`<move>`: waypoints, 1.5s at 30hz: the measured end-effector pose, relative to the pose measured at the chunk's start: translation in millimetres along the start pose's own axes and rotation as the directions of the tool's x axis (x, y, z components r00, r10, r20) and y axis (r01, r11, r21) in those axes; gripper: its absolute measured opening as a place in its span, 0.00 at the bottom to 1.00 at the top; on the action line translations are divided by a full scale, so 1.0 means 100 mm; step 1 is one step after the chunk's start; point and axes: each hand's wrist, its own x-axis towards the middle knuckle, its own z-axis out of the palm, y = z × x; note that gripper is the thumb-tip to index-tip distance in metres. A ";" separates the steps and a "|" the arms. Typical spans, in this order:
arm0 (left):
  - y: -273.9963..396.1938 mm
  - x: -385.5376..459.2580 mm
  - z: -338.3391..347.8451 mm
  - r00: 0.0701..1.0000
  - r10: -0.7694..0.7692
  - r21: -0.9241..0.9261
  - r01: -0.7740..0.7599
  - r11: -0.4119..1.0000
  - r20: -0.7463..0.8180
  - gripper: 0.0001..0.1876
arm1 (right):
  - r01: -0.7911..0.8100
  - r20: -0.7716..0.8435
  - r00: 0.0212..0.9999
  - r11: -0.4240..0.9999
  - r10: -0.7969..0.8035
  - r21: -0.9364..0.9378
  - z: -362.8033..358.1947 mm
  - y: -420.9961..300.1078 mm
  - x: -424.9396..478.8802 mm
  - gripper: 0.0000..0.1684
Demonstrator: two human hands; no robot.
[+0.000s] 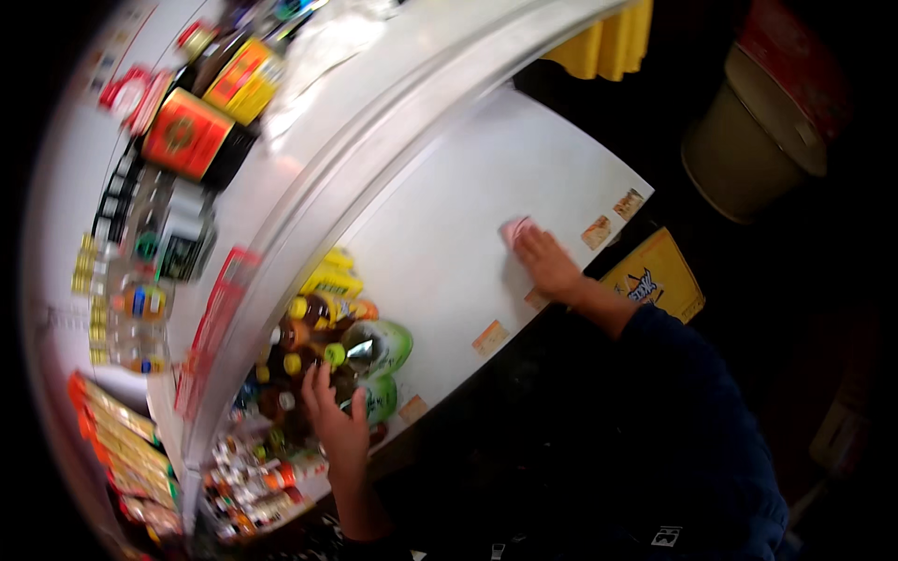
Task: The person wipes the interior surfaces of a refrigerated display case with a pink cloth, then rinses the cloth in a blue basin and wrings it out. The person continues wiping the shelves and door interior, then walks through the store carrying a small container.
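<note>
My right hand (547, 263) lies on a pink cloth (515, 230), pressed on a white shelf surface (449, 189) on the right half of the view. The fingers cover part of the cloth. Fingers apart, my left hand (337, 414) is held over a group of drink bottles at lower left, with nothing seen in it. Beside its fingertips are a green-capped bottle (382, 347) and another green-labelled bottle (379, 398). Whether the fingers touch a bottle cannot be told.
On an upper shelf at left stand large sauce bottles with red labels (186, 133), clear bottles (144, 301) and packets (126, 435). Small bottles (245, 484) crowd the lower left. A yellow carton (659, 277) and a lidded bucket (751, 140) are at right. Yellow cloth (607, 42) hangs at the top.
</note>
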 end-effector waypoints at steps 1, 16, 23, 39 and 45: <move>-0.07 -0.12 -0.03 0.999 0.004 -0.025 -0.005 1.000 -0.032 0.28 | 0.050 0.060 0.997 0.998 -0.052 0.031 -0.02 -0.39 0.10 0.29; -0.83 -1.46 -0.06 0.970 -0.184 -0.048 0.194 0.980 0.159 0.21 | -0.175 0.014 0.984 0.972 0.179 -0.155 0.90 -0.34 2.12 0.26; -0.74 -1.60 0.21 0.936 -0.218 -0.126 0.260 0.957 0.278 0.20 | 0.225 0.355 0.881 0.938 -0.312 0.265 0.87 -1.54 2.25 0.25; -0.68 -1.88 0.12 0.978 -0.053 -0.178 0.089 0.980 0.200 0.20 | 0.624 0.421 0.556 0.695 -0.717 0.358 -0.08 -1.77 0.28 0.32; -0.65 -2.09 0.03 0.973 -0.039 -0.198 0.085 0.976 0.227 0.21 | 0.659 0.304 0.533 0.613 -0.789 0.436 0.08 -2.63 0.09 0.34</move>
